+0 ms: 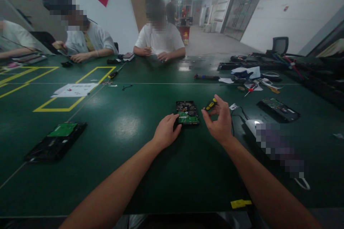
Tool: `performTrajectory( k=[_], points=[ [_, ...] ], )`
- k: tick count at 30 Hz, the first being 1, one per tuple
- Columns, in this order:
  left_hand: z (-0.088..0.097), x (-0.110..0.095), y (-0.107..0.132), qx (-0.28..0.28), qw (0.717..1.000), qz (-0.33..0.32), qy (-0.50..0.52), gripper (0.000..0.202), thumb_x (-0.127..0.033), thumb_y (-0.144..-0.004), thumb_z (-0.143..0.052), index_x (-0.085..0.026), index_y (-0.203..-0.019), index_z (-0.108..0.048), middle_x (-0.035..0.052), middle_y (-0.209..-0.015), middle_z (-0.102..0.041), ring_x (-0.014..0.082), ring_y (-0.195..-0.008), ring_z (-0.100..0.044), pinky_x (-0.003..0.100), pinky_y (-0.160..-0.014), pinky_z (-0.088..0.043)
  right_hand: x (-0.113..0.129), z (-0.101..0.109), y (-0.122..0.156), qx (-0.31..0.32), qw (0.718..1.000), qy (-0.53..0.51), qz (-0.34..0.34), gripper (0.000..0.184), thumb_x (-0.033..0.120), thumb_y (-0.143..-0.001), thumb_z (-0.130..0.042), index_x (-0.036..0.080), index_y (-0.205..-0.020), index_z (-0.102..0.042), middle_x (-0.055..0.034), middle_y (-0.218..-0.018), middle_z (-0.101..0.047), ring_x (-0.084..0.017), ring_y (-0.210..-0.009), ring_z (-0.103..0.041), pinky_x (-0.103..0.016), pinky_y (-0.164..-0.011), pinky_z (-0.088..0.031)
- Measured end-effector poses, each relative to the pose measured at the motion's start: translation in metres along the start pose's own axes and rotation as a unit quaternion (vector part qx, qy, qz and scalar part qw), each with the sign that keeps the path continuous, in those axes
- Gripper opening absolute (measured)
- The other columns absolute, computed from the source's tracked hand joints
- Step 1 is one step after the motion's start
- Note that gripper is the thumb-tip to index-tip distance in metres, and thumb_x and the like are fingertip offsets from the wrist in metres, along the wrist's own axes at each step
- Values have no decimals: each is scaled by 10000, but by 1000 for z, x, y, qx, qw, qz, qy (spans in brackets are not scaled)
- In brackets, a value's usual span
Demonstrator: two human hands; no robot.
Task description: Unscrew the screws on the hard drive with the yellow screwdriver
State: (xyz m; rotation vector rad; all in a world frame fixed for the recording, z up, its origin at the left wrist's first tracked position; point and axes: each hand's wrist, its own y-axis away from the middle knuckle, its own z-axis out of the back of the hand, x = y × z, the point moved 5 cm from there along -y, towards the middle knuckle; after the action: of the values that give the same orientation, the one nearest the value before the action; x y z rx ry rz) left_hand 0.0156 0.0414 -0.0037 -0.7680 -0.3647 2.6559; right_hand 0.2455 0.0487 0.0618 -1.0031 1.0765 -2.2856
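A hard drive [187,108] with a green circuit board on its near half lies flat on the dark green table [129,164]. My left hand [167,130] grips its left edge, with the thumb at the near corner and the fingers along the side. Just right of the drive, my right hand [219,120] holds a short yellow-and-black screwdriver [211,105] between thumb and fingers, raised above the table. The screwdriver's shaft and tip cannot be made out.
A second hard drive [279,109] lies at right, another [57,139] at left. A white device with a cord [251,124] is beside my right forearm. A red-handled screwdriver [252,88] sits among scraps. Across the table sit several people; a white paper [76,90] lies left.
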Motion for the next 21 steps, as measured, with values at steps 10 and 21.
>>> performTrajectory(
  k=[10,21],
  points=[
    [-2,3,0,2,1000,-2,-2,499,-362,-968,-570,-148,-1418,-540,159,-1386,-634,300,-1330,-569,472,-1138,-456,3,0,-2,20,1000,-8,1,745,204,-924,-625,326,-1583,-300,-104,-1271,-565,-229,-948,-660,-457,-853,-637],
    [-1,2,1,5,1000,1,-5,485,-367,-978,-551,-145,-1409,-547,152,-1388,-632,295,-1336,-563,459,-1142,-455,0,2,-2,11,1000,-7,-3,719,198,-941,-602,337,-1583,-310,-104,-1275,-535,-236,-986,-636,-466,-862,-636]
  ],
)
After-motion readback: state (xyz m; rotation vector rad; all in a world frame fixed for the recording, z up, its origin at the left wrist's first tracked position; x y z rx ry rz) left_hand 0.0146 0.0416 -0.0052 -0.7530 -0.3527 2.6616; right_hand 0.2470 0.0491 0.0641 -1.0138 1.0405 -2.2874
